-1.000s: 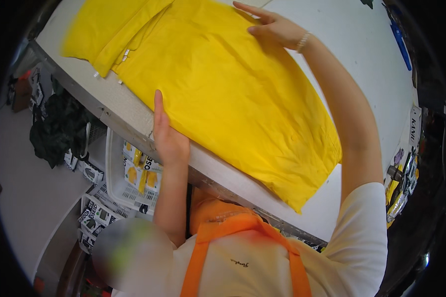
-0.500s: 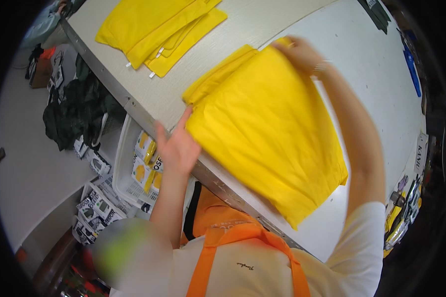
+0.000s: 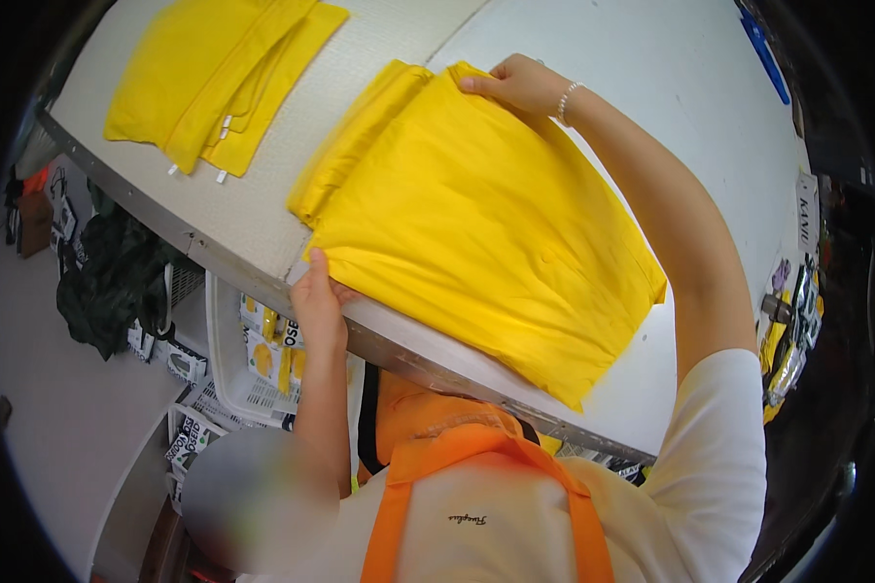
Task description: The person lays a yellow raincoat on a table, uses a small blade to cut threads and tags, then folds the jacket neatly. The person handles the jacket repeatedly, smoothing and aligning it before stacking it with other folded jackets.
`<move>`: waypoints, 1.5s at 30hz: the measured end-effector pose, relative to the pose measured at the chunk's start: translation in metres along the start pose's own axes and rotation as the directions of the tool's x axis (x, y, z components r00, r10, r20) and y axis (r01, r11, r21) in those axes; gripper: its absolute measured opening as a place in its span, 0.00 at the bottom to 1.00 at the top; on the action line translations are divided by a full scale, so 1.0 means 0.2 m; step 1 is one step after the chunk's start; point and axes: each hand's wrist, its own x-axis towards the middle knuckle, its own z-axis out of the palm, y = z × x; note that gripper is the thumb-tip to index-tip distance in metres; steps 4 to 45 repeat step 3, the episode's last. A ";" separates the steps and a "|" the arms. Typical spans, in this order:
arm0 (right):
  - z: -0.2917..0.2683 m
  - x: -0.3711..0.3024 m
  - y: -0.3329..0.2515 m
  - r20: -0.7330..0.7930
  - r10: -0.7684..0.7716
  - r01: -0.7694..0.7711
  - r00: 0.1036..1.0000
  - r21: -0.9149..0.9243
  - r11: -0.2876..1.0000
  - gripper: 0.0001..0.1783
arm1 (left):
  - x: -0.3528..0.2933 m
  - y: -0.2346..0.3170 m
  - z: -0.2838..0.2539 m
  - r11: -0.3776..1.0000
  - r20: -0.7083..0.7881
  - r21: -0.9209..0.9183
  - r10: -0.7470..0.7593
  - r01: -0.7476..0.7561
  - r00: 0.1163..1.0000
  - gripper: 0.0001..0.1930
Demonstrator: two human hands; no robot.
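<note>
A large piece of folded yellow cloth (image 3: pixel 486 233) lies slantwise on the table, with a narrow folded strip along its left side. My left hand (image 3: pixel 319 299) pinches its near left corner at the table edge, thumb on top and the fingers partly hidden below. At the far edge my right hand (image 3: pixel 527 85) grips the other corner of the same fold, thumb over the cloth. Shallow creases run across the cloth between the hands and toward its near right end. What kind of article it is, I cannot tell.
A stack of folded yellow cloths (image 3: pixel 214 87) with small white tags lies at the far left of the table (image 3: pixel 389 44). Below the metal table edge (image 3: pixel 165 223) stands a white basket (image 3: pixel 226 364) of yellow-and-white packets. Dark green fabric (image 3: pixel 117 277) is heaped beyond it. Packets (image 3: pixel 787 340) lie at right.
My left hand has gone from spread fingers beside the cloth to pinching its near corner. The right hand still holds the far corner. The whole view has shifted, moving the stack leftward in the picture.
</note>
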 end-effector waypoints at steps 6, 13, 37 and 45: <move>-0.01 0.05 0.13 0.013 -0.041 0.037 0.999 0.206 0.978 0.38 | 0.02 -0.11 0.02 0.999 -0.034 -0.032 -0.005 0.004 0.999 0.26; -0.01 0.05 0.13 0.013 -0.041 0.037 0.999 0.206 0.978 0.38 | 0.02 -0.11 0.02 0.999 -0.034 -0.032 -0.005 0.004 0.999 0.26; -0.01 0.05 0.13 0.013 -0.041 0.037 0.999 0.206 0.978 0.38 | 0.02 -0.11 0.02 0.999 -0.034 -0.032 -0.005 0.004 0.999 0.26; -0.01 0.05 0.13 0.013 -0.041 0.037 0.999 0.206 0.978 0.38 | 0.02 -0.11 0.02 0.999 -0.034 -0.032 -0.005 0.004 0.999 0.26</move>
